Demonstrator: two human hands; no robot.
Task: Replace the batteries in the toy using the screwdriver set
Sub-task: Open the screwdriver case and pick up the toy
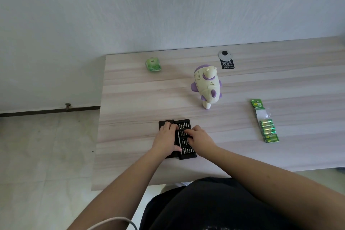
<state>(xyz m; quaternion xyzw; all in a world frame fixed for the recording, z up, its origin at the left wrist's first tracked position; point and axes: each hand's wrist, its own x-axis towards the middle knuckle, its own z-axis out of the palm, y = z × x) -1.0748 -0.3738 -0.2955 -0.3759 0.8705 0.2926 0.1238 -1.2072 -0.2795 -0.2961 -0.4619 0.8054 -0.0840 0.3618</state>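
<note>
The black screwdriver set [183, 127] lies open near the table's front edge, rows of metal bits showing in its tray. My left hand [166, 139] rests on the case's left part, fingers curled over its edge beside the silver driver handle. My right hand [198, 139] reaches in from the right, its fingertips on the bits in the middle rows. The cream and purple toy [207, 85] lies farther back on the table, apart from both hands. A green pack of batteries [267, 127] lies to the right.
A green packet [153, 64] sits at the back left of the wooden table [130, 99]. A round cable port with a black label [226, 59] is at the back. The table's left edge drops to a tiled floor. A white cable crosses my left forearm.
</note>
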